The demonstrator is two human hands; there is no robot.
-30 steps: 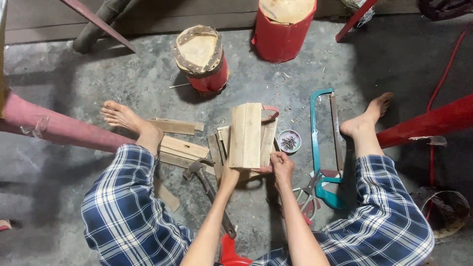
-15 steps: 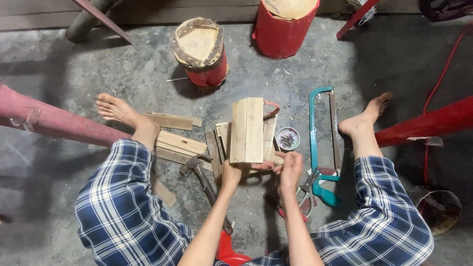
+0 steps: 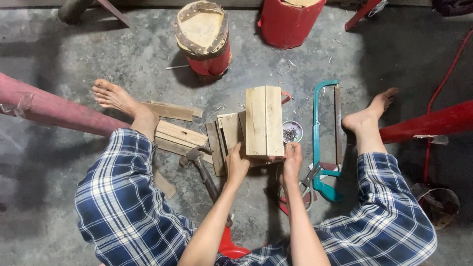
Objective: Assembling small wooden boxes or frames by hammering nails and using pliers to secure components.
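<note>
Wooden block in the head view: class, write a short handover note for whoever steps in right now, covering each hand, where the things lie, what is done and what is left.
Left hand: grips the near left corner of the wooden block.
Right hand: holds the block's near right corner.
Block: two pale boards side by side, held over the concrete floor, between the feet.
Around it: loose boards and a hammer on the left; a small dish of nails and a teal hacksaw on the right.
Done: the two boards sit flush.
Left: hammer and nails lie untouched; no nail heads show on the block.
</note>
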